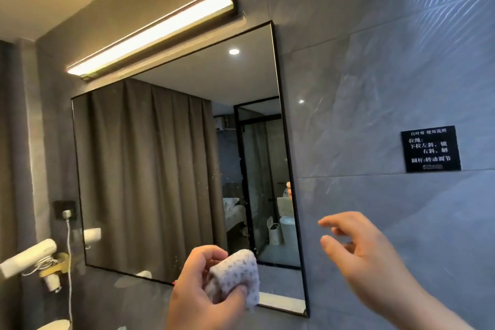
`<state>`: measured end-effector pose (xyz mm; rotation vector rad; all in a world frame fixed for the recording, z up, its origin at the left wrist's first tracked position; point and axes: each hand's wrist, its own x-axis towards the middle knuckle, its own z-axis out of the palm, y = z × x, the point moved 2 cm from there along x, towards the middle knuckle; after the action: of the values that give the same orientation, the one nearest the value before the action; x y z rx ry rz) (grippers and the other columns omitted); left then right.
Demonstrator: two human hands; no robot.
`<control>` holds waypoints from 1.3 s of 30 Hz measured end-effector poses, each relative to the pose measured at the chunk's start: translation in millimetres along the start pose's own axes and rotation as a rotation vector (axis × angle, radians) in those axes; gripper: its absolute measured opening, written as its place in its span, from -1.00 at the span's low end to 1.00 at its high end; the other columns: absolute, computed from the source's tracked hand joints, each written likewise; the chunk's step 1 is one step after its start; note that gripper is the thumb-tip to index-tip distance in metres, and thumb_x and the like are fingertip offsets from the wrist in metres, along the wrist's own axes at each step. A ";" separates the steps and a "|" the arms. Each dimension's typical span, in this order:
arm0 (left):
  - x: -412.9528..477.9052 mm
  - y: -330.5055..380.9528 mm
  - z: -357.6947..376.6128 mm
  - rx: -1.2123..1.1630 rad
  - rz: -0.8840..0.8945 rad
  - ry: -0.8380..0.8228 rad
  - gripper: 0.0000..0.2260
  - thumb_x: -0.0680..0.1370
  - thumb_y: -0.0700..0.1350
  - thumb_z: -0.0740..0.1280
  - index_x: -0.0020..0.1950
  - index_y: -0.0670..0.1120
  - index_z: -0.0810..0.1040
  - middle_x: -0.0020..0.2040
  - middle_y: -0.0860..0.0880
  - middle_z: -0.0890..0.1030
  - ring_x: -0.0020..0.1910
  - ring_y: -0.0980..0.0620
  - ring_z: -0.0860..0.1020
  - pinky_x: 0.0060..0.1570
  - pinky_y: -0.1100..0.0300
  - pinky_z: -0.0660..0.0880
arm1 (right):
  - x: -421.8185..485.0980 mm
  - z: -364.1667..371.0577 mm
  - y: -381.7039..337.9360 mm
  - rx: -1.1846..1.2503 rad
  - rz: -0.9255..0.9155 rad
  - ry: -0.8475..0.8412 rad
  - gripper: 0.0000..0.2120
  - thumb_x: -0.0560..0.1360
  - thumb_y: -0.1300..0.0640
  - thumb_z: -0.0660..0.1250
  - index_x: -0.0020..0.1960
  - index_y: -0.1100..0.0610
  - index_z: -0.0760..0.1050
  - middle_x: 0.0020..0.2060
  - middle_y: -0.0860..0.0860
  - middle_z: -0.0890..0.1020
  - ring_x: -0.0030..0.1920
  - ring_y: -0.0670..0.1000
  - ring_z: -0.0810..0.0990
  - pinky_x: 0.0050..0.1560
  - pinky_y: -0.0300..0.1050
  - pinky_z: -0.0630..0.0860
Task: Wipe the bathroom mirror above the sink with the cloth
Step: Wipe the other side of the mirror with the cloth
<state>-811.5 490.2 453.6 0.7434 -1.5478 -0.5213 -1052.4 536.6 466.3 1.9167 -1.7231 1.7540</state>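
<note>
Plainly, from the head view, the left hand [206, 292] grips a bunched, dotted white cloth [235, 276] in front of the lower right part of the black-framed mirror [150, 169]; whether the cloth touches the glass I cannot tell. The right hand [359, 246] hangs free beside the mirror's right edge, fingers loosely spread, holding nothing. Fine water spots speckle the glass near its middle and lower edge. A wadded cloth offers little flat face, so it would likely smear or skip those specks. The lit light bar [152, 35] sits close above the frame, and an upward sweep could knock it. The wall-mounted hair dryer [29, 257] and its cord lie near the left edge, where a wide stroke might snag them.
</note>
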 end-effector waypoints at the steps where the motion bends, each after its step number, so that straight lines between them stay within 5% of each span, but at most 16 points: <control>1: 9.7 0.5 -4.0 0.032 0.033 0.030 -0.63 0.04 0.01 0.41 -0.17 0.19 0.53 -0.34 0.10 0.59 -0.35 0.05 0.57 -0.29 0.27 0.50 | 24.0 -7.6 2.9 -0.104 -0.045 0.026 -0.78 0.51 0.16 0.41 0.02 -0.16 0.56 0.02 -0.22 0.53 0.02 -0.16 0.56 0.05 -0.24 0.52; 6: 57.7 9.6 -16.4 0.152 0.184 0.053 -0.62 0.18 -0.11 0.63 -0.10 0.18 0.63 -0.17 0.16 0.63 -0.19 0.15 0.60 -0.22 0.30 0.54 | 153.9 -34.1 5.7 -0.620 -0.352 0.330 -0.70 0.40 0.28 0.41 0.13 0.26 0.60 0.14 0.26 0.55 0.12 0.35 0.56 0.14 0.19 0.50; 9: 88.9 12.3 -17.1 0.159 0.292 0.074 -0.60 0.26 -0.17 0.62 0.01 0.15 0.65 -0.04 0.17 0.58 -0.03 0.18 0.59 -0.08 0.36 0.51 | 214.2 -45.0 -1.8 -0.829 -0.425 0.412 -0.52 0.33 0.14 0.24 0.20 0.28 0.57 0.23 0.34 0.52 0.22 0.37 0.53 0.16 0.28 0.47; 14: 148.3 16.4 -0.7 0.153 0.341 0.177 -0.70 0.36 -0.15 0.56 -0.05 0.13 0.56 -0.10 0.10 0.59 -0.10 0.19 0.57 -0.21 0.37 0.53 | 252.4 -41.2 9.9 -1.104 -0.423 0.360 -0.33 0.42 -0.04 0.05 0.46 0.21 0.39 0.47 0.27 0.34 0.49 0.26 0.29 0.48 0.22 0.14; 20: 222.6 21.8 43.6 0.299 0.425 0.299 -0.69 0.34 -0.15 0.53 -0.22 -0.05 0.37 -0.25 -0.03 0.45 -0.32 0.05 0.43 -0.38 0.28 0.41 | 254.8 -40.0 16.2 -1.144 -0.459 0.389 -0.33 0.45 -0.05 0.05 0.49 0.21 0.34 0.49 0.27 0.30 0.50 0.26 0.25 0.51 0.23 0.12; 24: 280.9 45.6 75.7 0.323 0.527 0.426 -0.79 0.38 -0.27 0.45 -0.14 -0.10 0.44 -0.11 -0.03 0.43 -0.17 0.04 0.42 -0.24 0.44 0.27 | 255.8 -38.7 15.9 -1.168 -0.468 0.402 -0.33 0.46 -0.06 0.04 0.49 0.20 0.34 0.49 0.26 0.31 0.51 0.25 0.25 0.51 0.21 0.10; 28: 318.7 65.0 110.9 0.412 0.598 0.359 -0.85 0.46 -0.31 0.36 -0.03 -0.10 0.59 -0.02 0.01 0.38 0.03 -0.06 0.48 -0.09 0.28 0.40 | 255.7 -38.8 17.1 -1.190 -0.474 0.412 -0.34 0.47 -0.07 0.03 0.50 0.19 0.33 0.50 0.25 0.31 0.51 0.24 0.25 0.51 0.19 0.08; 34: 311.8 63.5 127.9 0.326 0.756 0.274 -0.83 0.52 -0.12 0.39 0.09 -0.09 0.67 -0.03 0.00 0.51 -0.06 0.09 0.52 -0.09 0.56 0.37 | 255.0 -39.4 18.0 -1.203 -0.485 0.424 -0.36 0.49 -0.07 0.04 0.50 0.18 0.34 0.50 0.24 0.31 0.52 0.23 0.25 0.52 0.17 0.05; 39: 318.9 52.6 120.3 0.547 0.841 0.339 -0.83 0.51 0.01 0.38 0.07 0.05 0.68 -0.04 0.07 0.55 0.00 0.01 0.49 0.08 0.15 0.46 | 255.6 -39.3 17.7 -1.191 -0.499 0.430 -0.37 0.50 -0.07 0.03 0.48 0.19 0.36 0.48 0.25 0.34 0.51 0.24 0.28 0.51 0.18 0.06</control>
<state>-942.3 285.0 698.0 0.4732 -1.5198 0.6406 -1153.6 384.5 650.1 1.1344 -1.3873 0.5879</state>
